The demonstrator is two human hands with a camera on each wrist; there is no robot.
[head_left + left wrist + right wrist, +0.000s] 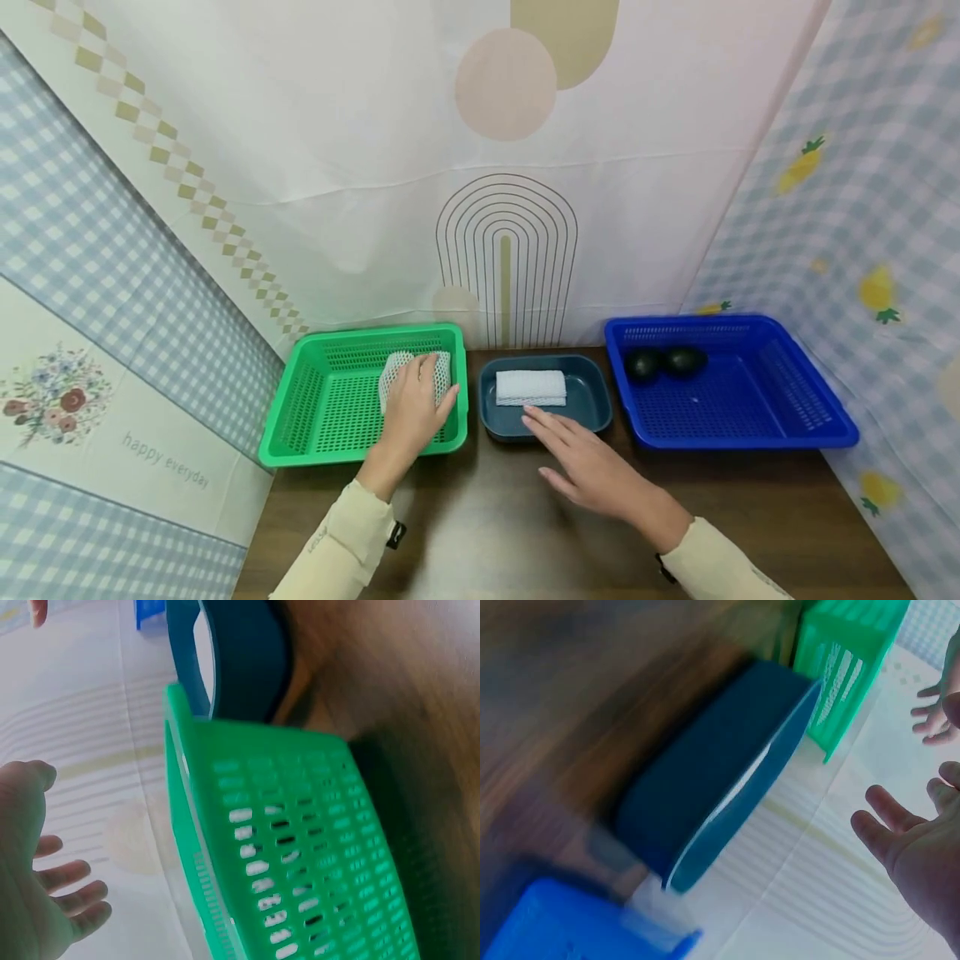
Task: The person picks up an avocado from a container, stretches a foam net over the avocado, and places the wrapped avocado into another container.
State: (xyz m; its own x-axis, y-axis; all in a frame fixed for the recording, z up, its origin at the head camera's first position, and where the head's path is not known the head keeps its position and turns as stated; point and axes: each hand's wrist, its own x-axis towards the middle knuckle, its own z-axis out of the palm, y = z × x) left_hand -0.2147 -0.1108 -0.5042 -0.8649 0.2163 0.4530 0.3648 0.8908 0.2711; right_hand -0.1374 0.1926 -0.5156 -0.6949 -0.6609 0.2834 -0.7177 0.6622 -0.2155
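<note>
My left hand is over the right part of the green basket, above white foam nets lying inside. In the left wrist view its fingers are spread and hold nothing. My right hand hovers at the front edge of the dark blue dish, fingers extended, fingertips near a folded white foam net in the dish. The right wrist view shows that hand empty, apart from the dish.
To the right stands a blue basket with two dark, rounded fruits near its back left corner. The baskets and dish stand in a row on a brown wooden table, with a patterned cloth behind.
</note>
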